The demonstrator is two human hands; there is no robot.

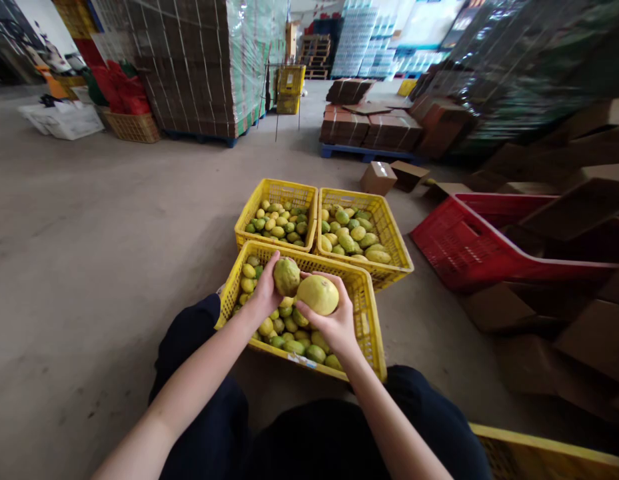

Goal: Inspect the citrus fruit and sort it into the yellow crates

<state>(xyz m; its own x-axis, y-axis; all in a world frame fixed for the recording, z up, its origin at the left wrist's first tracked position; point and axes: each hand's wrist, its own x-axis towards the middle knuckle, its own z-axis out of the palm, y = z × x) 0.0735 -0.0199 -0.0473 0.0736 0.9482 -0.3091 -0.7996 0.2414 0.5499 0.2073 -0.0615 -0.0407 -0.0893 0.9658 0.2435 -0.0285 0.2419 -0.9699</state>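
Observation:
My left hand (266,291) is closed around a bumpy green fruit (287,277). A smoother, pale yellow fruit (319,295) sits in my right hand (340,323), its fingers curled about it. Both hands are side by side over the nearest yellow crate (375,337), which stands between my knees. Inside that crate lie several yellow and green fruits (293,347), partly covered by my hands and arms. Just beyond it, two more yellow crates, one on the left (276,183) and one on the right (396,240), hold similar fruit.
To the right, a red crate (439,250) stands among loose cardboard boxes (519,367). Part of another yellow crate (549,445) shows at lower right. Flattened cartons rest on a blue pallet (346,152) farther back, beside a tall wrapped stack (189,67). Concrete floor (114,233) extends left.

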